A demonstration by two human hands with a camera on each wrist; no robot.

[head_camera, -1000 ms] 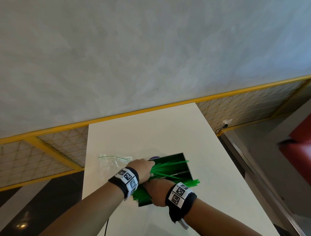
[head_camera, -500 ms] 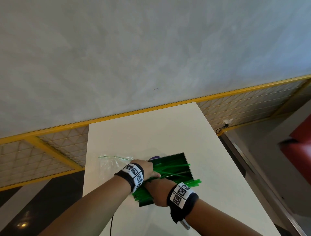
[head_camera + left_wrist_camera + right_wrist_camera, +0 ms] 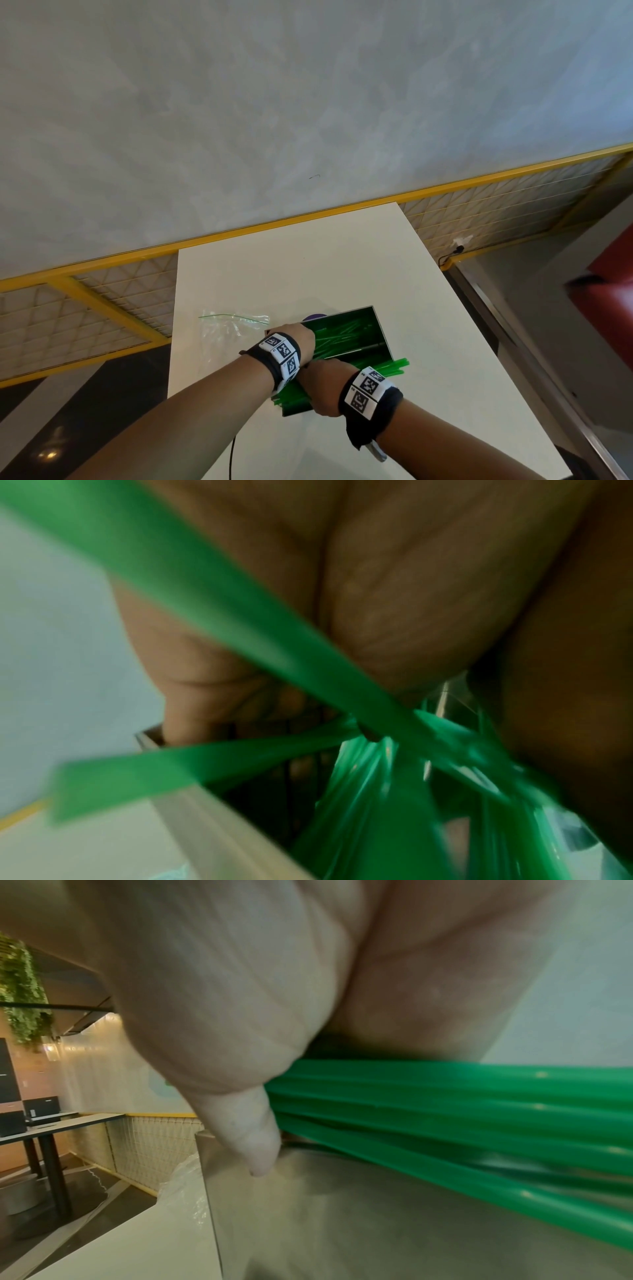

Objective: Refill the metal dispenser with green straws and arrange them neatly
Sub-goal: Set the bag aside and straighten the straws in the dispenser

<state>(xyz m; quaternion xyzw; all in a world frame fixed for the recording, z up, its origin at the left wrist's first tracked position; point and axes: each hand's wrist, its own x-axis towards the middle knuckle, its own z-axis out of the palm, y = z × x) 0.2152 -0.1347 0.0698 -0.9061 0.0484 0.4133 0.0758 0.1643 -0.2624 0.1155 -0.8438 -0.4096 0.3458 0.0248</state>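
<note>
The open metal dispenser (image 3: 379, 331) stands on the white table (image 3: 308, 267) with green straws (image 3: 342, 337) lying loose inside. My left hand (image 3: 299, 341) reaches into it from the left. In the left wrist view its palm (image 3: 394, 593) closes over crossing straws (image 3: 240, 631) above the dispenser's rim (image 3: 192, 813). My right hand (image 3: 323, 385) grips a bundle of straws (image 3: 394, 366) across the near edge, their ends sticking out to the right. In the right wrist view its thumb (image 3: 250, 1139) rests on the dispenser's metal wall (image 3: 359, 1218), beside the bundle (image 3: 479, 1112).
An empty clear plastic bag (image 3: 233, 329) lies left of the dispenser. A purple object (image 3: 315, 316) peeks out behind it. A yellow-framed mesh railing (image 3: 113, 291) borders the table's far and left sides. A thin cable (image 3: 233, 455) hangs at the near edge.
My left hand has dropped lower into the dispenser, and the straws it held pointing right now lie inside. The right hand and its bundle have hardly moved.
</note>
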